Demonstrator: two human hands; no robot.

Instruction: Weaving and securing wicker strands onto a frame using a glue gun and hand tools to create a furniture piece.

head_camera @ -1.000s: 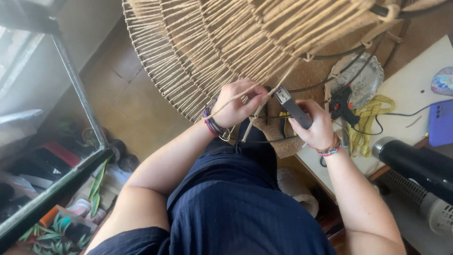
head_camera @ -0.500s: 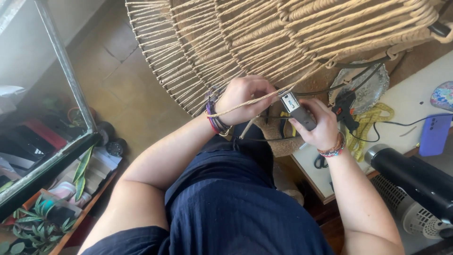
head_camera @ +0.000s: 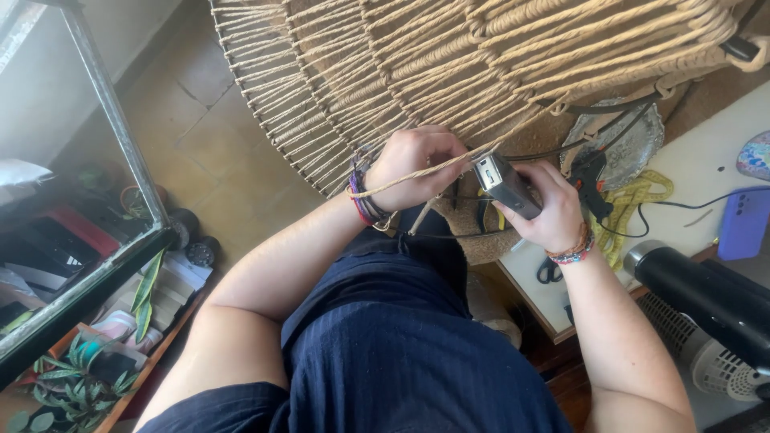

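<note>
A large round frame strung with tan rope stands tilted in front of me. My left hand is closed around a loose strand of the tan rope at the frame's lower rim. My right hand grips a small grey rectangular tool, its tip close to the strand and my left hand. Bead bracelets sit on both wrists.
A white table at right holds a black glue gun, yellow cord, scissors, a purple phone and a black cylinder. A glass cabinet and potted plants stand at left on the tile floor.
The view has shifted; both hands stay at the frame's rim. The left hand has pulled the strand taut across toward the tool in the right hand.
</note>
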